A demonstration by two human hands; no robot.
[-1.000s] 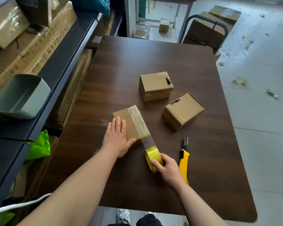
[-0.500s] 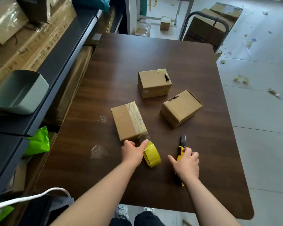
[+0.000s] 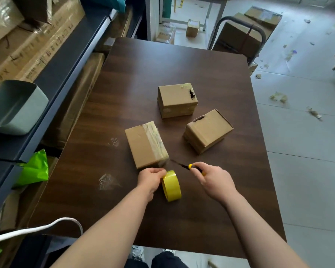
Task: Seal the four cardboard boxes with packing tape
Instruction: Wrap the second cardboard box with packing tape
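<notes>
Three small cardboard boxes stand on the dark wooden table (image 3: 182,60). The nearest box (image 3: 143,146) has a strip of clear tape along its right side that runs down to a yellow tape roll (image 3: 171,186). My left hand (image 3: 151,178) grips the roll just in front of that box. My right hand (image 3: 215,180) grips a yellow utility knife (image 3: 190,167), its blade pointing left at the stretched tape by the box's near right corner. A second box (image 3: 177,100) sits further back, a third box (image 3: 208,130) to the right.
Two scraps of clear tape (image 3: 107,181) lie on the table left of my hands. Dark shelving (image 3: 66,74) with a grey bin (image 3: 14,109) and large cartons lines the left. A cart with boxes (image 3: 240,35) stands beyond the far edge. Paper scraps litter the floor at right.
My left hand left the box top and took the roll. My right hand let go of the roll, picked up the knife and brought its blade to the tape.
</notes>
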